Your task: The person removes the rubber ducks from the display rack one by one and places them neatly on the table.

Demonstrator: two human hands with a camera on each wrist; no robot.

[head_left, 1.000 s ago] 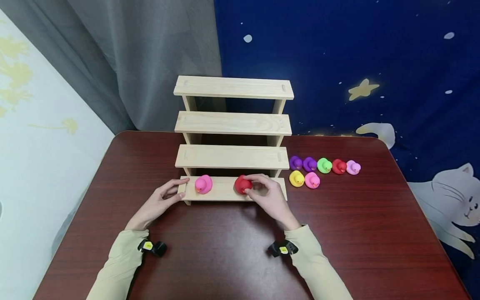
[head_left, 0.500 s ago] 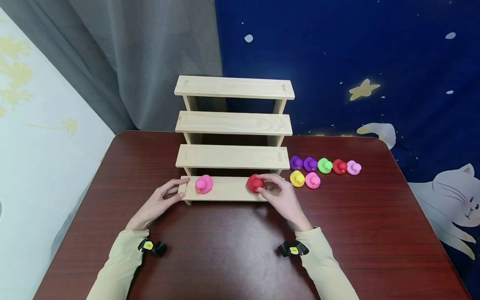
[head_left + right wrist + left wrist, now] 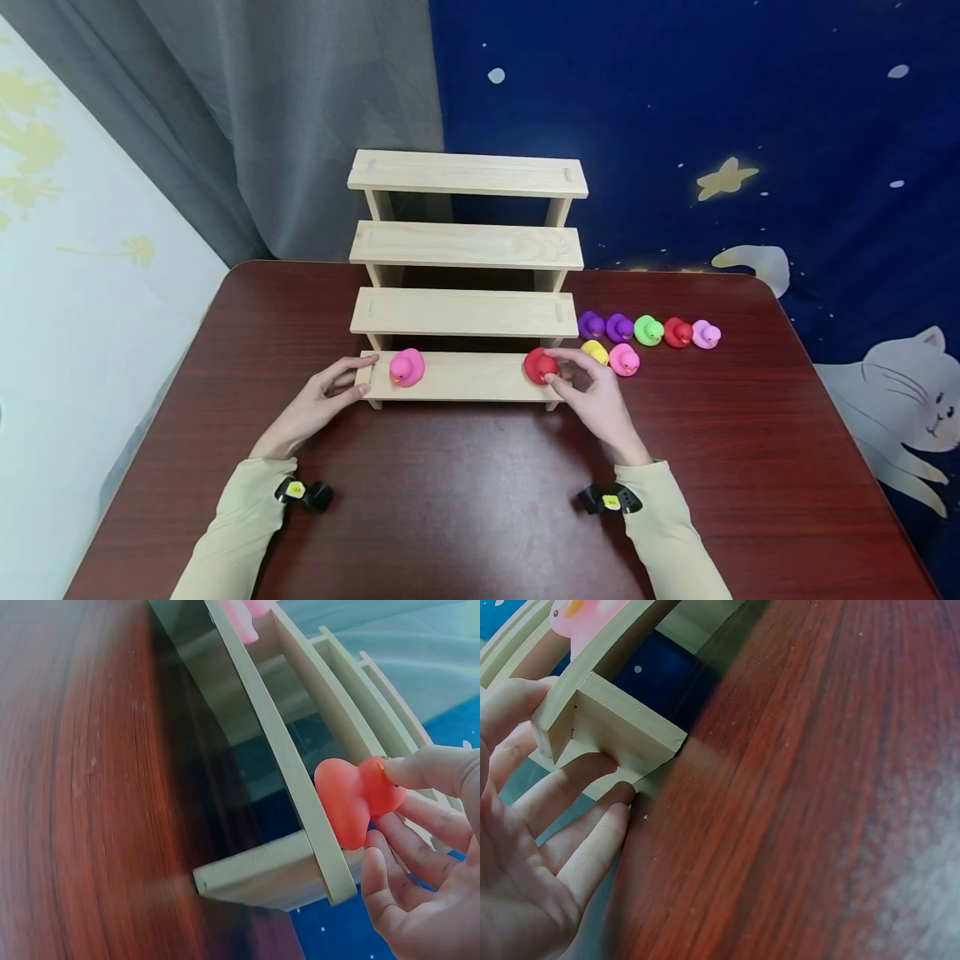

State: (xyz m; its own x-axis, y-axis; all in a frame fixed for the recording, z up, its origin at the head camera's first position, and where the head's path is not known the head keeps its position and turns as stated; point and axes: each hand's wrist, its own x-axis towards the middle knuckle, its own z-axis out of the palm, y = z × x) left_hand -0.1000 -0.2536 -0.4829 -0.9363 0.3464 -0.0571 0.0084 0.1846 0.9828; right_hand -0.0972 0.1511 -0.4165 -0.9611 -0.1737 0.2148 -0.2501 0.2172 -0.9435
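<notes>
A red rubber duck (image 3: 537, 367) sits at the right end of the lowest step of a wooden stepped shelf (image 3: 465, 315). My right hand (image 3: 597, 408) pinches it between thumb and fingers; in the right wrist view, the red duck (image 3: 346, 801) appears on the plank, held near its head. At the step's left end, my left hand (image 3: 318, 407) grips the plank, thumb at the front edge and a finger near the back corner. The left wrist view shows other fingers of the left hand (image 3: 547, 817) beside the shelf's leg. A pink duck (image 3: 407, 367) stands on the same step, near the left hand.
Right of the shelf, several small ducks stand on the dark red table (image 3: 465, 500): purple, a green one (image 3: 648, 331), another red one (image 3: 678, 333), pink ones, and a yellow one (image 3: 596, 352) partly behind my right hand. Curtains hang behind the table.
My right hand has moved the red duck rightward along the lowest step, from right of its middle to near its right end. The left hand and the pink duck have stayed in place.
</notes>
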